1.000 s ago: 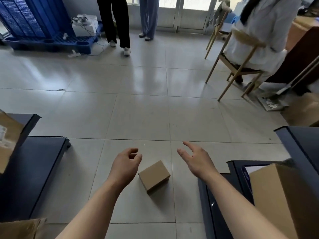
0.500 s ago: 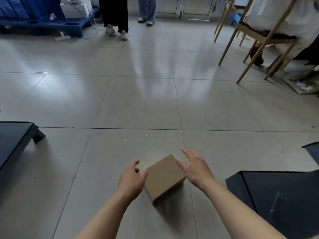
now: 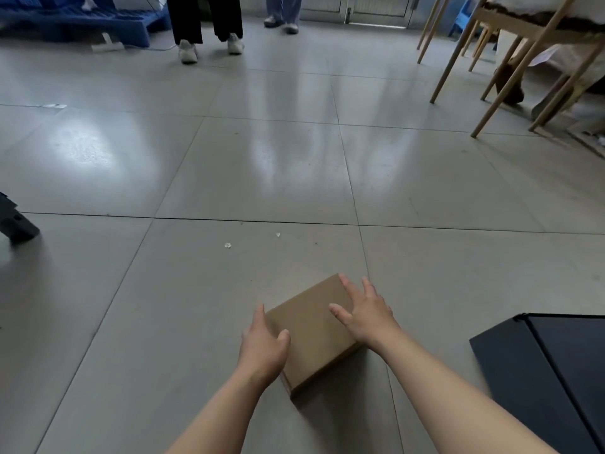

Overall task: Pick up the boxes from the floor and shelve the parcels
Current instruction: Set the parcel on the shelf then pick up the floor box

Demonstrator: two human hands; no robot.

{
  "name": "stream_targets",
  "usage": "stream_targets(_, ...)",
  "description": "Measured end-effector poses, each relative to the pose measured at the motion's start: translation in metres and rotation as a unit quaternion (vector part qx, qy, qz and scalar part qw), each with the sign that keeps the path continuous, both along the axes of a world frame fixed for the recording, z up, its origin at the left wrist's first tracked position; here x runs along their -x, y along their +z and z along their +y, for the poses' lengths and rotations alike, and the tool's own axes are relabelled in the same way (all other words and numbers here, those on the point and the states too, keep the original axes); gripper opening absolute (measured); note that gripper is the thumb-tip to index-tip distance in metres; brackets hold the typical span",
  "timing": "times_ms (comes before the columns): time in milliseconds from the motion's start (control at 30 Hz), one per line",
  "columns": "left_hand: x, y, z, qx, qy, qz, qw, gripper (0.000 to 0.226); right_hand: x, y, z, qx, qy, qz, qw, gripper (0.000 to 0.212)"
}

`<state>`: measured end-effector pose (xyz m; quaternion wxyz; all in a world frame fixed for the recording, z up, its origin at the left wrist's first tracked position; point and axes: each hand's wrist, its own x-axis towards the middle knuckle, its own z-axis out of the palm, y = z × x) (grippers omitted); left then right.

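The person has bent lower over the small plain brown cardboard box [image 3: 311,329] lying skewed on the grey tiled floor [image 3: 229,165], and the two hands that were hovering apart a second ago have now closed in on it. The left hand [image 3: 263,350] is spread open against the box's near left side, thumb over the top edge, while the right hand [image 3: 366,314] lies fingers splayed on the top near the far right corner. Neither hand is clamped yet; both look released, just making contact. The box itself seems not to have moved and sits flat on the tile, beside the dark blue-black shelf panel [image 3: 550,371] at the right. I'd judge the squeeze and lift come next, with shelving yet to begin.
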<state>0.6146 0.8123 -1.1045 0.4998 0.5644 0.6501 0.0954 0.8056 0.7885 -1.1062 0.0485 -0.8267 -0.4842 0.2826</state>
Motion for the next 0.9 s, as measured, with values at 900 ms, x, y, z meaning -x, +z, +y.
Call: stream_targets(900,-0.003,0.017,0.029,-0.063,-0.073,0.006,0.995,0.085,-0.004,0.013,0.007,-0.025,0.126,-0.061,0.99,0.057)
